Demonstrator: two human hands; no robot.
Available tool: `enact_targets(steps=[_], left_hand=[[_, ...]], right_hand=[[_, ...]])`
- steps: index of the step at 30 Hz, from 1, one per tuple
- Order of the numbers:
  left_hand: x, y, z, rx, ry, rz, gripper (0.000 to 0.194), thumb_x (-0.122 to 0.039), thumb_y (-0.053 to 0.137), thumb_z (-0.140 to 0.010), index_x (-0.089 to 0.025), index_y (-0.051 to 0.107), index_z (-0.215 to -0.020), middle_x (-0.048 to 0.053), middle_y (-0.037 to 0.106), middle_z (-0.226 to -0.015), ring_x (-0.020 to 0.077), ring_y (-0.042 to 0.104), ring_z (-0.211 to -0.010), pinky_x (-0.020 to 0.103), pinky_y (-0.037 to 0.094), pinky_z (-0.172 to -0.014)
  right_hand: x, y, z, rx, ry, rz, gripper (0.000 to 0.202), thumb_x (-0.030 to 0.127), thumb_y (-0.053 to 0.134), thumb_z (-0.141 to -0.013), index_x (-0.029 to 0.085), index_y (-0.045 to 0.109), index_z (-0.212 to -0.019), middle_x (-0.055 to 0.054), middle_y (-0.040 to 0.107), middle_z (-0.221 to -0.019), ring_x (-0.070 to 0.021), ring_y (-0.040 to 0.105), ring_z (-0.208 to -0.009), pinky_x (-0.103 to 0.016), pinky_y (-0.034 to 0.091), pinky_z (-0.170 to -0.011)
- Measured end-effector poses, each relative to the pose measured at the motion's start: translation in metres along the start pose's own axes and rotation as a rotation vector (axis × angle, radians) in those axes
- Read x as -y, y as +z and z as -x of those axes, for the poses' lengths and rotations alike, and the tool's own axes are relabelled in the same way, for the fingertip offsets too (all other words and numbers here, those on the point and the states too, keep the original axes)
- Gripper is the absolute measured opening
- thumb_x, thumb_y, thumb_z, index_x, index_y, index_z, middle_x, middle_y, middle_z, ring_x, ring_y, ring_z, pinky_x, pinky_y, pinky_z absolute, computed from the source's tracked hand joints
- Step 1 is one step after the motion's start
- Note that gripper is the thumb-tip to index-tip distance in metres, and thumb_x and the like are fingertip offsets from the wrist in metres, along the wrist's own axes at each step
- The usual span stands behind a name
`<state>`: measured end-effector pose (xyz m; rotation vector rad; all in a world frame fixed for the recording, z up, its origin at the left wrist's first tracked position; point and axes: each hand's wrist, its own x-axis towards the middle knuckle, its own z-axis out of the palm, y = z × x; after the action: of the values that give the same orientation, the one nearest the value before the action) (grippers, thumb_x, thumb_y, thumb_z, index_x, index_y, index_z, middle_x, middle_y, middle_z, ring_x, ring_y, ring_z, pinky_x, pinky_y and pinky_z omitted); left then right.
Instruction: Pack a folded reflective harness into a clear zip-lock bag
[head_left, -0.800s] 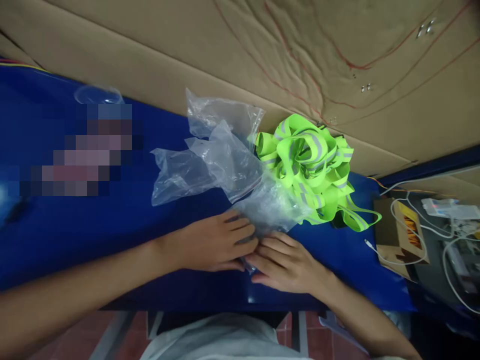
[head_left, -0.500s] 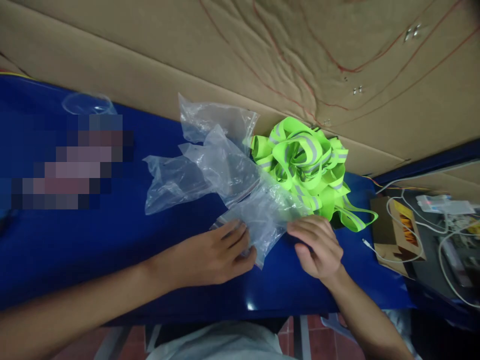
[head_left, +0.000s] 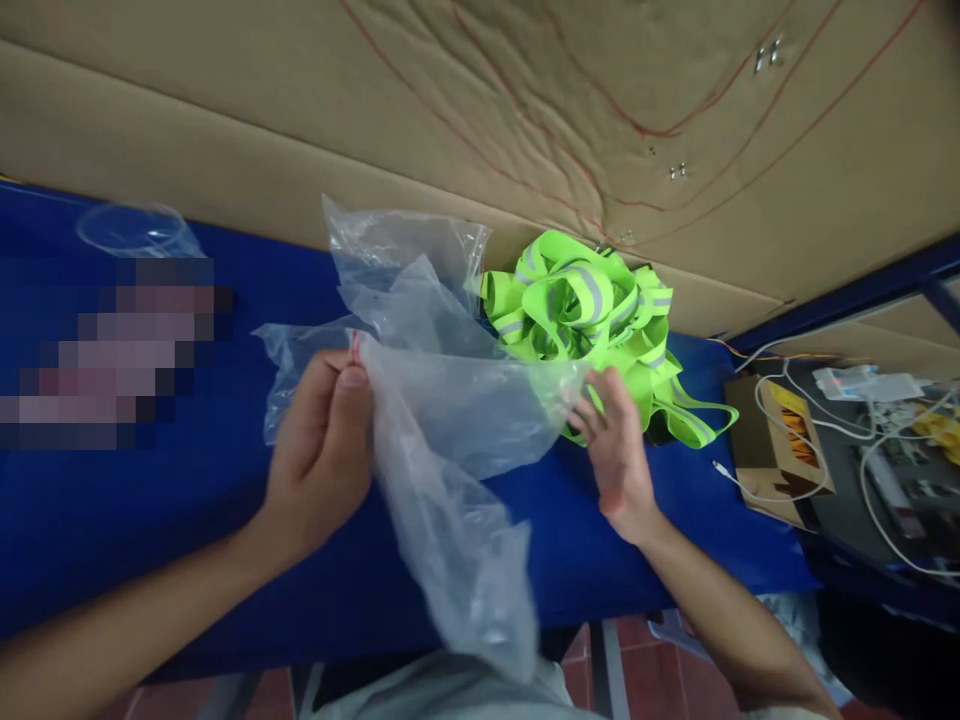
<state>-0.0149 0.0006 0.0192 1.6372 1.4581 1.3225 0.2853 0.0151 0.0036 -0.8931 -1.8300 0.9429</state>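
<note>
The plastic bag [head_left: 465, 400] has been lifted over the near middle of the table [head_left: 187, 480], singled out from the far bags [head_left: 427, 300], its red-edged corner now pinched by the left hand [head_left: 322, 430], the right hand [head_left: 619, 450] held loosely open at its right end (contact cannot be told).

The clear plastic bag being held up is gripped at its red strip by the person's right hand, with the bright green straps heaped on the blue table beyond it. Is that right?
Not quite: the head view shows the left hand gripping the clear plastic bag at its red strip. The bright green straps are indeed heaped on the blue table beyond it.
</note>
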Motion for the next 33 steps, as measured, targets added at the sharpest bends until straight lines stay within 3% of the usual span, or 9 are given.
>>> enact_targets(steps=[3, 6, 8, 13, 16, 18, 20, 24, 33], left_hand=[[0.008, 0.008, -0.012, -0.130, -0.053, -0.044, 0.030, -0.046, 0.038, -0.113, -0.025, 0.052, -0.096, -0.001, 0.051, -0.078, 0.0136, 0.049, -0.067, 0.033, 0.042, -0.060], [0.019, 0.016, -0.019, -0.108, 0.015, -0.115, 0.028, -0.042, 0.040, -0.113, -0.023, 0.053, -0.096, -0.001, 0.053, -0.079, 0.0139, 0.052, -0.069, 0.033, 0.043, -0.064], [0.024, 0.019, -0.020, -0.087, 0.051, -0.137, 0.024, -0.038, 0.042, -0.112, -0.022, 0.052, -0.098, -0.001, 0.055, -0.079, 0.0138, 0.053, -0.069, 0.032, 0.044, -0.065], [0.024, 0.023, -0.013, 0.011, 0.105, -0.126, 0.020, -0.034, 0.041, -0.111, -0.023, 0.053, -0.099, -0.002, 0.053, -0.075, 0.0134, 0.051, -0.063, 0.030, 0.041, -0.061], [0.023, 0.023, -0.011, 0.065, 0.126, -0.115, 0.017, -0.031, 0.043, -0.110, -0.022, 0.055, -0.103, -0.002, 0.057, -0.077, 0.0133, 0.053, -0.064, 0.029, 0.040, -0.062], [0.023, 0.023, -0.011, 0.078, 0.116, -0.116, 0.017, -0.030, 0.044, -0.110, -0.021, 0.056, -0.102, -0.001, 0.058, -0.077, 0.0134, 0.055, -0.064, 0.029, 0.041, -0.062], [0.024, 0.024, -0.012, 0.095, 0.074, -0.084, 0.021, -0.033, 0.043, -0.111, -0.021, 0.055, -0.098, -0.002, 0.055, -0.070, 0.0132, 0.052, -0.059, 0.028, 0.041, -0.058], [0.025, 0.024, -0.016, 0.101, -0.042, 0.020, 0.029, -0.039, 0.045, -0.111, -0.022, 0.055, -0.090, -0.002, 0.053, -0.064, 0.0123, 0.049, -0.053, 0.026, 0.041, -0.051], [0.014, 0.022, -0.015, 0.127, -0.290, 0.236, 0.037, -0.052, 0.045, -0.110, -0.021, 0.059, -0.097, 0.000, 0.062, -0.067, 0.0134, 0.057, -0.048, 0.024, 0.047, -0.041]], right_hand=[[0.001, 0.012, 0.010, 0.032, 0.064, -0.032, 0.088, 0.079, 0.054, -0.095, 0.033, 0.027, -0.164, -0.019, 0.039, -0.163, -0.0315, 0.058, -0.139, -0.049, 0.055, -0.110], [0.005, 0.019, 0.016, -0.233, -0.005, 0.116, 0.048, 0.055, 0.066, -0.099, 0.031, 0.054, -0.139, -0.011, 0.054, -0.130, -0.0248, 0.062, -0.115, -0.044, 0.056, -0.101], [0.011, 0.020, 0.017, -0.308, -0.050, 0.151, 0.042, 0.050, 0.070, -0.098, 0.029, 0.058, -0.132, -0.008, 0.055, -0.118, -0.0240, 0.060, -0.108, -0.043, 0.056, -0.098], [0.023, 0.021, 0.011, 0.201, 0.098, -0.097, 0.071, 0.049, 0.076, -0.096, 0.027, 0.044, -0.156, -0.012, 0.070, -0.127, -0.0205, 0.071, -0.102, -0.035, 0.061, -0.086], [0.026, 0.022, 0.008, 0.326, 0.147, -0.182, 0.045, 0.042, 0.080, -0.094, 0.024, 0.066, -0.132, -0.008, 0.076, -0.114, -0.0147, 0.071, -0.083, -0.026, 0.058, -0.070], [0.025, 0.018, 0.004, 0.266, 0.243, -0.214, 0.025, 0.041, 0.081, -0.092, 0.020, 0.074, -0.104, -0.005, 0.077, -0.095, -0.0127, 0.067, -0.071, -0.024, 0.054, -0.061], [0.022, 0.010, -0.002, 0.136, 0.411, -0.238, 0.028, 0.045, 0.083, -0.089, 0.019, 0.072, -0.087, -0.002, 0.074, -0.078, -0.0110, 0.062, -0.060, -0.022, 0.049, -0.052], [0.014, -0.009, -0.017, -0.037, 0.624, -0.326, 0.033, 0.051, 0.082, -0.088, 0.020, 0.072, -0.093, 0.001, 0.072, -0.065, -0.0125, 0.063, -0.051, -0.024, 0.053, -0.050], [0.012, -0.004, -0.011, -0.094, 0.476, -0.133, 0.035, 0.045, 0.075, -0.096, 0.023, 0.059, -0.120, 0.007, 0.067, -0.064, -0.0150, 0.070, -0.054, -0.028, 0.061, -0.057]])
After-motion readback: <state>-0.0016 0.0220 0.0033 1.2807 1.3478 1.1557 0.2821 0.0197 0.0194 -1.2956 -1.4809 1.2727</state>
